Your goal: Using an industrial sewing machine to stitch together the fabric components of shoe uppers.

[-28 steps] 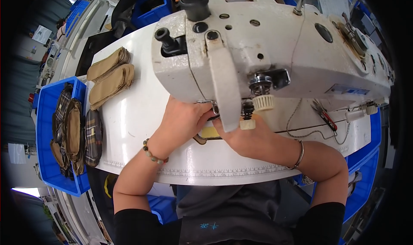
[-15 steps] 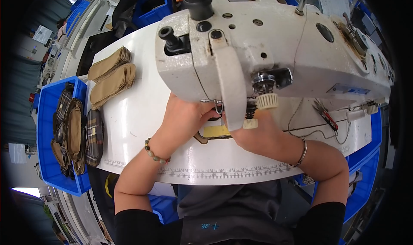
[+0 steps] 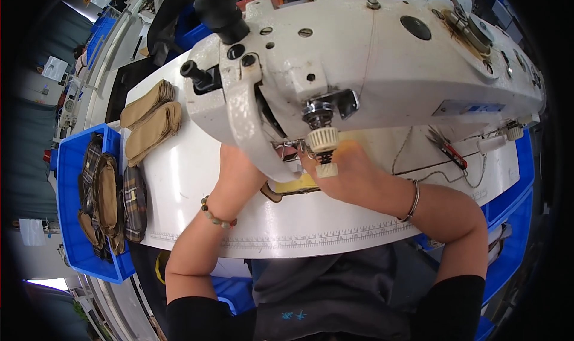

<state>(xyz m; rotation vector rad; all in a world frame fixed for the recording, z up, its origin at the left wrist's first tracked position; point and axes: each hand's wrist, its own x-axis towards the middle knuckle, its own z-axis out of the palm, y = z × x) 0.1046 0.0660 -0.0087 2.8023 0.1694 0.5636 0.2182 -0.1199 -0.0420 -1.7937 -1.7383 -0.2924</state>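
Observation:
A white sewing machine (image 3: pixel 287 84) stands over the work, its lever arm (image 3: pixel 251 125) hiding part of my fingers. My left hand (image 3: pixel 242 170) is left of the presser foot (image 3: pixel 290 145), fingers bent inward and closed. My right hand (image 3: pixel 350 172) curls in from the other side, its fingertips pressed together near the needle area, behind the tension knob. Between the hands, a brown fabric piece (image 3: pixel 272 193) with a dark edge shows below a yellow plate or strip (image 3: pixel 293 185). It runs from under my left hand toward my right. The exact grip is partly hidden.
Two stacks of tan fabric pieces (image 3: pixel 152 128) lie on the white table (image 3: pixel 185 191). Left of it, a blue bin (image 3: pixel 73 221) holds plaid and tan pieces. Red-handled thread snips (image 3: pixel 451 149) and a loose cord (image 3: pixel 439 174) lie right. A ruler strip (image 3: pixel 317 234) follows the front edge.
The view has shifted, so the machine appears farther left and turned. Both hands stay by the presser foot, with the fabric piece still between them.

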